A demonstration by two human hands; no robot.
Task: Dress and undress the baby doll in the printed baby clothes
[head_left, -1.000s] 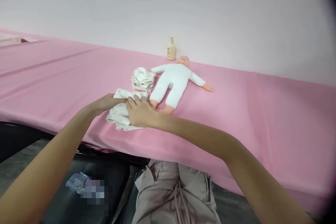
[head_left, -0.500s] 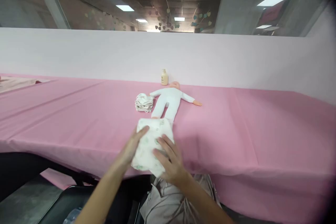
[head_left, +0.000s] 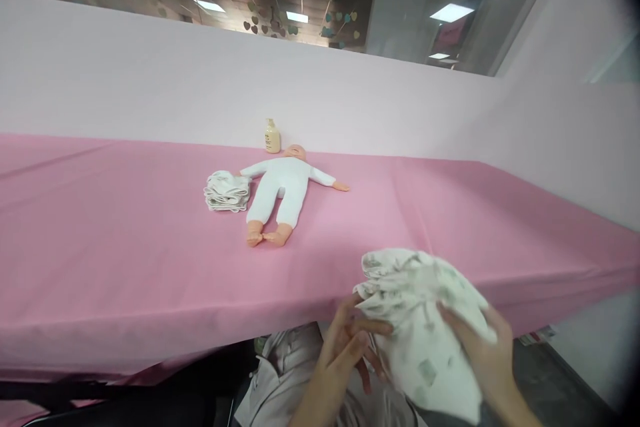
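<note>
A white cloth [head_left: 425,327] with faint green print, loosely folded and bunched, is held over the table's front edge, right of my lap. My right hand [head_left: 487,347] grips its right side, thumb on top. At its left edge is my left hand [head_left: 345,347], fingers loosely bent and apart, touching or just beside the folds; some fingertips are blurred. A baby doll [head_left: 283,187] in a white suit lies on its back further off, arms spread, feet towards me. Left of the doll sits a stack of folded white cloths [head_left: 227,192].
A cream pump bottle [head_left: 272,137] stands by the doll's head, against the white wall [head_left: 320,93]. Pink covering [head_left: 125,233] drapes over the table and its front edge. Black chair parts [head_left: 175,387] lie below left, beside my lap.
Both hands have carried the cloth from in front of the doll to the right. It was a flat folded square and now hangs looser. The view has turned right.
</note>
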